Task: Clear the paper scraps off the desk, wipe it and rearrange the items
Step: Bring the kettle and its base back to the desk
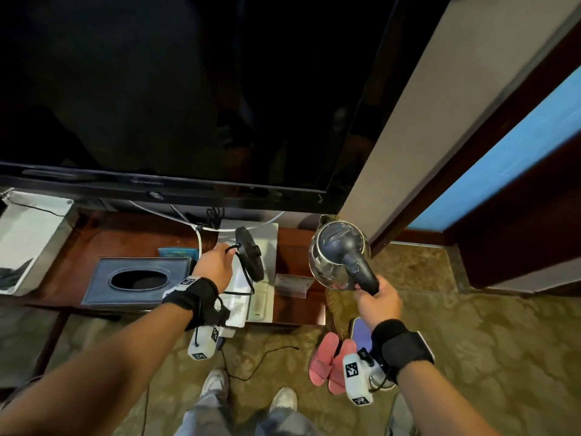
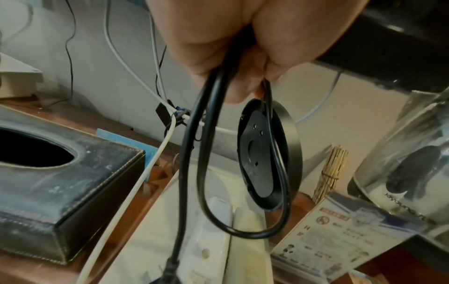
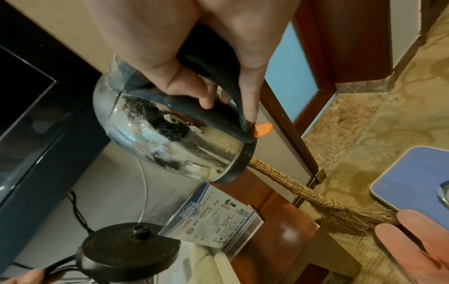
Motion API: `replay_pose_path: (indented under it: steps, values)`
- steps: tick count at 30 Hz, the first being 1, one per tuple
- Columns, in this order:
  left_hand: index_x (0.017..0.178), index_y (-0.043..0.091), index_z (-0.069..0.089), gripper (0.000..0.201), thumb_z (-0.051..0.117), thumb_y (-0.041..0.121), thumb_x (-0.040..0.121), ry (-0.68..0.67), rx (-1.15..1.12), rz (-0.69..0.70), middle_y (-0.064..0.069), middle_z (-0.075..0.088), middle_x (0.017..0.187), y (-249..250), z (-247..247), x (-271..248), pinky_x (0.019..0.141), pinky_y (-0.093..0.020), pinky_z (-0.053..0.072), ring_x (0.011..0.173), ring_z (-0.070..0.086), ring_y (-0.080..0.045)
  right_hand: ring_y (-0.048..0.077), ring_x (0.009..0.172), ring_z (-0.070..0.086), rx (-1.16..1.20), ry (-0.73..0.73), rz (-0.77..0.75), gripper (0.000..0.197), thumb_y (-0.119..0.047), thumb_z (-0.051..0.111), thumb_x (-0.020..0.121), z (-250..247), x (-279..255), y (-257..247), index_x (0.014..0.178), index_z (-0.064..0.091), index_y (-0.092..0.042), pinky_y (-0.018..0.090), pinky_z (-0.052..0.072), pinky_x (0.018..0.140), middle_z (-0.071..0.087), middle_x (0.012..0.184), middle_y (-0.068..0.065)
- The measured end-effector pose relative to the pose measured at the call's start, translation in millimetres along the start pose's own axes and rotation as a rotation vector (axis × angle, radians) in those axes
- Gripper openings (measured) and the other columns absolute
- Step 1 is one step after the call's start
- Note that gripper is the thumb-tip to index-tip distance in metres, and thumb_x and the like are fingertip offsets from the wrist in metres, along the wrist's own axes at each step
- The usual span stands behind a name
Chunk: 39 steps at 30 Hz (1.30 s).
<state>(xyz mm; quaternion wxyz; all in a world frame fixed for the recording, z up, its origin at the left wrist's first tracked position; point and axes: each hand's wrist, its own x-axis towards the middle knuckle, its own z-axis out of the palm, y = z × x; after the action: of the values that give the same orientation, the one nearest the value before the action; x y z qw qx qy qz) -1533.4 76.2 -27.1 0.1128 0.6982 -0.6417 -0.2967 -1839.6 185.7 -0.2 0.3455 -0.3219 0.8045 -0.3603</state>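
Two hands worked: my left hand pinched the glossy black cord, its round base dangling edge-on over the wooden bench; my right hand gripped the shiny steel kettle's handle, aloft.

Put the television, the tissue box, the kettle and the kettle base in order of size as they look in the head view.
1. television
2. tissue box and kettle: about alike; the kettle is nearer the camera, so I do not rank them
3. kettle base, seen almost edge-on

Steel kettle tilted aloft; black base hangs edge-on, seemingly by cord.
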Motion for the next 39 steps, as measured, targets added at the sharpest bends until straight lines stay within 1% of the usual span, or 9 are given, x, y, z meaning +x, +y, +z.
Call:
replay_pose_path:
  steps: [4, 14, 18, 22, 27, 29, 33, 36, 39]
  values:
    - [0.119, 0.006, 0.056, 0.03, 0.041, 0.027, 0.105, 0.077, -0.065, 0.012, -0.019, 0.068, 0.097, 11, -13, -18, 0.078, -0.038, 0.051, 0.091, 0.064, -0.035, 0.019, 0.077, 0.062, -0.018, -0.02, -0.029, 0.025, -0.006, 0.066, 0.08, -13, -6, -4, 0.081, 0.063, -0.031, 0.029, 0.047, 0.072, 0.067, 0.077, 0.001]
    - [0.112, 0.007, 0.059, 0.026, 0.043, 0.025, 0.104, 0.144, -0.07, 0.08, -0.018, 0.068, 0.094, 33, -60, -44, 0.08, -0.041, 0.052, 0.09, 0.064, -0.035, 0.013, 0.074, 0.061, -0.112, -0.111, -0.151, 0.023, -0.004, 0.068, 0.081, -48, -34, -29, 0.087, 0.065, -0.027, 0.022, 0.04, 0.059, 0.068, 0.078, 0.001]
    - [0.11, 0.006, 0.061, 0.025, 0.045, 0.024, 0.103, 0.171, -0.059, 0.086, -0.021, 0.068, 0.095, 29, -80, -51, 0.078, -0.039, 0.049, 0.092, 0.063, -0.039, 0.01, 0.079, 0.062, -0.131, -0.102, -0.208, 0.024, -0.008, 0.068, 0.082, -44, -50, -48, 0.088, 0.065, -0.031, 0.025, 0.044, 0.067, 0.068, 0.08, -0.003]
    - [0.107, 0.006, 0.061, 0.023, 0.046, 0.023, 0.102, 0.169, -0.064, 0.093, -0.019, 0.068, 0.097, 14, -109, -65, 0.081, -0.038, 0.049, 0.094, 0.064, -0.037, 0.011, 0.077, 0.062, -0.15, -0.119, -0.261, 0.024, -0.009, 0.067, 0.082, -29, -70, -73, 0.086, 0.063, -0.032, 0.026, 0.046, 0.066, 0.068, 0.08, -0.002]
    - [0.107, 0.011, 0.063, 0.022, 0.047, 0.026, 0.101, 0.208, -0.051, 0.085, -0.016, 0.069, 0.1, -35, -164, -96, 0.078, -0.036, 0.05, 0.09, 0.065, -0.033, 0.01, 0.074, 0.06, -0.165, -0.176, -0.348, 0.02, -0.009, 0.069, 0.08, 12, -111, -109, 0.09, 0.065, -0.026, 0.026, 0.043, 0.066, 0.066, 0.077, -0.005]
    - [0.102, 0.014, 0.062, 0.021, 0.047, 0.029, 0.101, 0.224, -0.043, 0.069, -0.013, 0.068, 0.097, -63, -189, -112, 0.076, -0.035, 0.049, 0.089, 0.065, -0.031, 0.016, 0.076, 0.062, -0.155, -0.197, -0.375, 0.02, -0.009, 0.069, 0.079, 38, -132, -121, 0.09, 0.066, -0.024, 0.027, 0.045, 0.068, 0.067, 0.078, -0.002]
    - [0.106, 0.012, 0.065, 0.025, 0.046, 0.028, 0.102, 0.269, -0.001, 0.012, -0.016, 0.069, 0.102, -122, -240, -152, 0.085, -0.037, 0.047, 0.1, 0.063, -0.035, 0.022, 0.082, 0.066, -0.133, -0.257, -0.396, 0.02, -0.012, 0.069, 0.072, 103, -178, -147, 0.086, 0.068, -0.028, 0.04, 0.057, 0.08, 0.071, 0.079, 0.001]
    - [0.103, 0.011, 0.066, 0.025, 0.048, 0.028, 0.1, 0.33, 0.025, -0.022, -0.018, 0.069, 0.1, -170, -275, -178, 0.084, -0.039, 0.049, 0.099, 0.063, -0.037, 0.022, 0.08, 0.068, -0.113, -0.315, -0.449, 0.022, -0.02, 0.068, 0.066, 154, -215, -170, 0.083, 0.066, -0.034, 0.048, 0.058, 0.079, 0.071, 0.08, 0.0]
    - [0.101, 0.009, 0.066, 0.026, 0.048, 0.027, 0.099, 0.387, 0.038, -0.094, -0.018, 0.069, 0.098, -215, -307, -206, 0.081, -0.04, 0.05, 0.098, 0.063, -0.037, 0.023, 0.081, 0.067, -0.135, -0.395, -0.511, 0.021, -0.013, 0.069, 0.073, 200, -250, -195, 0.083, 0.065, -0.031, 0.042, 0.058, 0.077, 0.07, 0.079, 0.002]
